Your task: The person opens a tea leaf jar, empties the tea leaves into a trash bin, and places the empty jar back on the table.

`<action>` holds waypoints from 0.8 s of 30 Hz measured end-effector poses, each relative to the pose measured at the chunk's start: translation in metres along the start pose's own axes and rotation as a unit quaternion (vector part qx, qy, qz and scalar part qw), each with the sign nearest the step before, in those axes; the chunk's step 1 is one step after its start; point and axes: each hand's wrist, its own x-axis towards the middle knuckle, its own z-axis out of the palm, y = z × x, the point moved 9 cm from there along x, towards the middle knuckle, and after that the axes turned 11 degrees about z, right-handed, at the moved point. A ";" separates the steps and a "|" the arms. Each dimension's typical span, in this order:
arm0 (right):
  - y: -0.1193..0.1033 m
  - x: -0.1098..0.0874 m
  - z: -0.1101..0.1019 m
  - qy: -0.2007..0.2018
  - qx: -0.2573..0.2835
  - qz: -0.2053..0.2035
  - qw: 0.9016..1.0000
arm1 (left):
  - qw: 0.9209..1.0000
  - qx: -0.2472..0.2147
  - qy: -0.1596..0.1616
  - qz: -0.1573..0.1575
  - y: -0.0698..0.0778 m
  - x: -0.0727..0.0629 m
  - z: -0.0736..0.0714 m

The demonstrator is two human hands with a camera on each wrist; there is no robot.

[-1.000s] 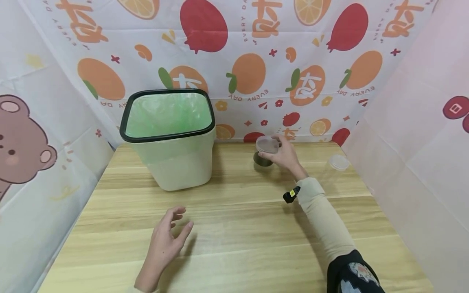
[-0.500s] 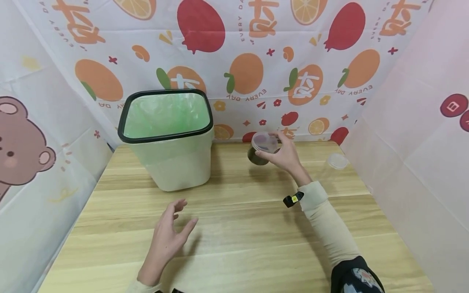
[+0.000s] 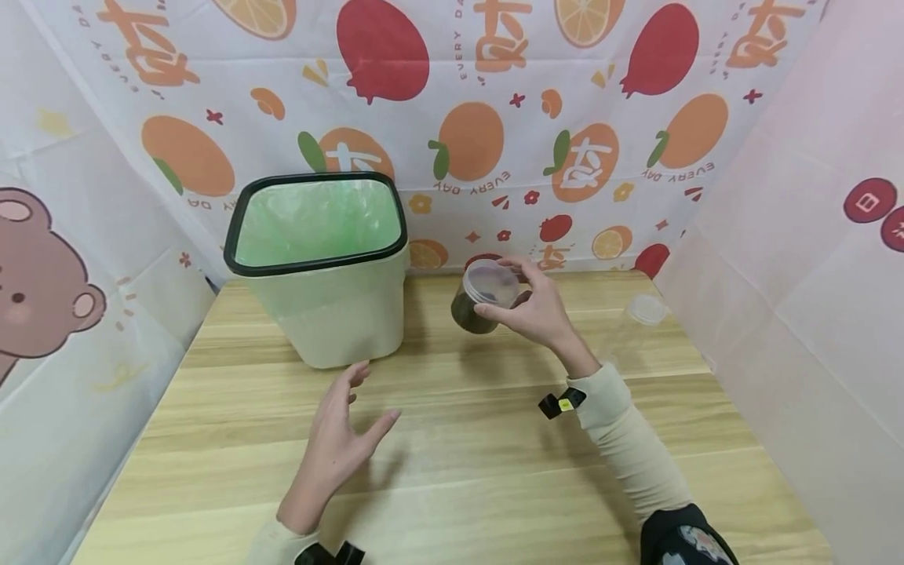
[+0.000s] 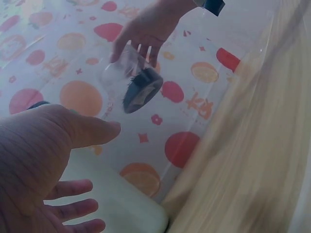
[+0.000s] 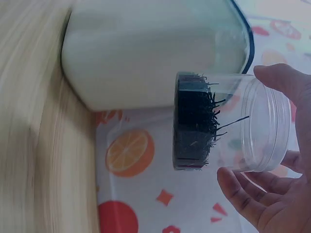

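Note:
My right hand point(image 3: 535, 314) grips a clear plastic jar point(image 3: 469, 308) by its lidded end, thumb on one side and fingers on the other. Dark, thin, needle-like shreds point(image 5: 194, 121) fill the bottom part of the jar in the right wrist view; what they are I cannot tell. The jar is held above the table, tilted. Lower left, my left hand point(image 3: 337, 443) hovers over the table with thumb and fingers spread, holding nothing. In the left wrist view, the jar point(image 4: 141, 92) hangs beyond the left thumb point(image 4: 97, 131), apart from it.
A pale green bin point(image 3: 346, 314) with a black rim and a green liner stands at the back left of the wooden table point(image 3: 452, 502). Another clear jar point(image 3: 646, 311) with a translucent lid stands at the back right. A fruit-print cloth point(image 3: 523, 94) hangs behind the table.
My right hand has lifted the jar off the table and brought it left and nearer, tilting it. The left hand has moved slightly forward and right, its thumb spreading wider.

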 end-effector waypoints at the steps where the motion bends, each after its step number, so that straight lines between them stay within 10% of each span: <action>1: -0.004 -0.002 0.002 -0.003 0.002 -0.006 1.000 | 1.000 -0.002 -0.001 0.001 0.002 0.002 0.000; 24: -0.072 -0.057 0.053 -0.096 0.017 -0.118 0.988 | 0.997 -0.056 0.010 0.060 0.045 0.038 0.010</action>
